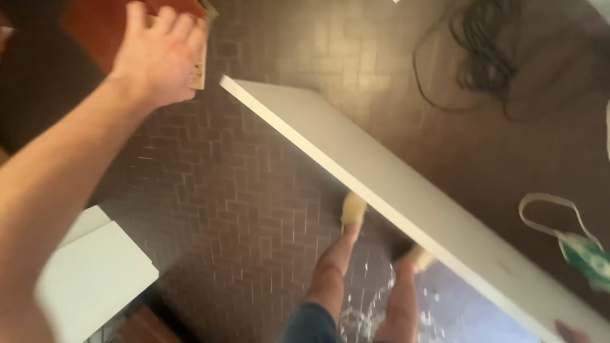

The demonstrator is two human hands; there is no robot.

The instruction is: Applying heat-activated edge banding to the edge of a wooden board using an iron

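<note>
head view, looking down at a dark herringbone brick floor (235, 190). left hand (159, 54) is raised, its fingers spread fairly wide and pressed against the pale edge of a reddish wooden panel (101, 22). just beside that hand begins a long white board (406, 197), tilted and running diagonally away from it. right hand (572, 333) shows only as a fingertip at the board's far end; its grip cannot be told. bare legs with pale footwear stand below the board. white boards (95, 273) lie beyond the legs from it.

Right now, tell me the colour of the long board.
White, shown in the head view: the long board slants across the brown brick-patterned floor.
</note>
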